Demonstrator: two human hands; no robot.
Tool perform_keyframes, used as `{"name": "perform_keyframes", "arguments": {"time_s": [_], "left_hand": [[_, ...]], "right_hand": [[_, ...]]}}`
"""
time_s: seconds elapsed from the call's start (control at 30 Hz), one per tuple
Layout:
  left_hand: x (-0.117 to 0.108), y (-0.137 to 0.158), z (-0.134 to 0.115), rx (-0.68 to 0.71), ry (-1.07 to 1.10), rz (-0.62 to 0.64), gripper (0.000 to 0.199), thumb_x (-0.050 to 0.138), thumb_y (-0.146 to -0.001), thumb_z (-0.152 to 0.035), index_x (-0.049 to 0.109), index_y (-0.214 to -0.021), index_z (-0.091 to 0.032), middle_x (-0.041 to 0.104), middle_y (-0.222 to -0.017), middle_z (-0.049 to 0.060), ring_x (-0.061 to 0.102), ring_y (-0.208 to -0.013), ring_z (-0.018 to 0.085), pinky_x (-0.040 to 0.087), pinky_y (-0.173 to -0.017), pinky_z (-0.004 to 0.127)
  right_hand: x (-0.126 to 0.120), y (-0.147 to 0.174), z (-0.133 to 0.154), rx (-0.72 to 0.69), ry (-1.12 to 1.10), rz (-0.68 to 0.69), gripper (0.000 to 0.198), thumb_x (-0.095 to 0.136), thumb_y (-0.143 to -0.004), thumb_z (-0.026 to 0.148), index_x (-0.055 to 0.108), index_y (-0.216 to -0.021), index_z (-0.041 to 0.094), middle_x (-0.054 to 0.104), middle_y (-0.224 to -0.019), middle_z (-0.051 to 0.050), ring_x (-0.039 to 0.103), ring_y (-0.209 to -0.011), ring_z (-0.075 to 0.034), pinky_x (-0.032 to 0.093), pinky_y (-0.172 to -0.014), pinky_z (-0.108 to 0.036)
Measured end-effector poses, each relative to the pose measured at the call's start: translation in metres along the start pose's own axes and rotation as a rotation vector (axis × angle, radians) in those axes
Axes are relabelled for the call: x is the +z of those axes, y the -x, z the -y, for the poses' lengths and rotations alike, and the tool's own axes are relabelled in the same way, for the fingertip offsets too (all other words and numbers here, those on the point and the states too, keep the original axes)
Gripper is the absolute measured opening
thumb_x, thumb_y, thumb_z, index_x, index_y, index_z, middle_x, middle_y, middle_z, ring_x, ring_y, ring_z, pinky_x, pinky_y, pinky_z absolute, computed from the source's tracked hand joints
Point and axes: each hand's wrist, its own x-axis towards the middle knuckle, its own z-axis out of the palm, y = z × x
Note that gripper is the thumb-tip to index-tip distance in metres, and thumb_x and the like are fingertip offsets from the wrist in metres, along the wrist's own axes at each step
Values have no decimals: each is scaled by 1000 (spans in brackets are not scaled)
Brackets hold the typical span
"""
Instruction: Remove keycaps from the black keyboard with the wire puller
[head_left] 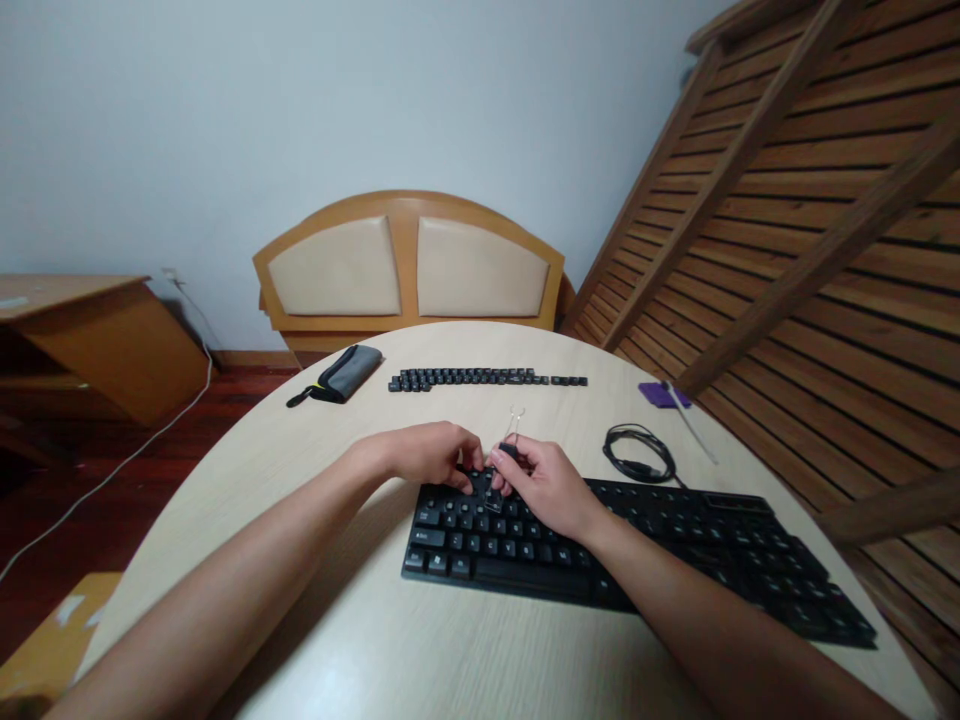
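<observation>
A black full-size keyboard (525, 572) lies on the table with its left part under my hands. Several keycaps are off its upper rows on the left. My right hand (551, 485) is closed round a wire keycap puller (512, 432). One end's wire prongs point away from me, and the other end is down at the keys. My left hand (439, 455) is bent over the keyboard's upper left corner, thumb and fingers apart, with the fingertips at the keys. Beyond both hands, loose black keycaps (469, 377) stand in rows on the table.
The round pale table (337, 620) carries a grey zipped pouch (346, 375) at the far left. A coiled black cable (637, 453) lies behind the keyboard. At the right, a thin light stick (691, 424) rests partly on a purple cloth (660, 395). A slatted wooden frame (795, 200) leans beside the table.
</observation>
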Motion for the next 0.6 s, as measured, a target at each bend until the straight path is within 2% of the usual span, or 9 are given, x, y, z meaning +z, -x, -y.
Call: {"name": "perform_keyframes", "arguments": {"time_s": [0.13, 0.37, 0.6], "left_hand": [[-1, 1, -2, -12, 1, 2, 27, 72, -75, -23, 66, -100, -14, 66, -80, 2, 58, -69, 15, 42, -64, 24], [-3, 3, -5, -20, -29, -3, 24, 72, -74, -22, 67, -96, -14, 67, -81, 3, 59, -69, 16, 41, -63, 24], [-2, 2, -6, -19, -31, -4, 23, 73, -74, -20, 67, -96, -13, 66, -80, 3, 57, -67, 15, 40, -61, 24]], "right_hand": [[0, 1, 1, -12, 16, -26, 29, 47, -96, 40, 62, -86, 17, 65, -71, -2, 63, -60, -13, 51, -60, -25], [0, 2, 2, -13, 89, 10, 26, 48, -96, 38, 62, -85, 17, 67, -71, -2, 64, -62, -14, 50, -60, -25], [-1, 4, 5, -79, 225, 5, 29, 48, -95, 35, 63, -79, 17, 69, -73, -3, 63, -62, -14, 48, -61, -25]]}}
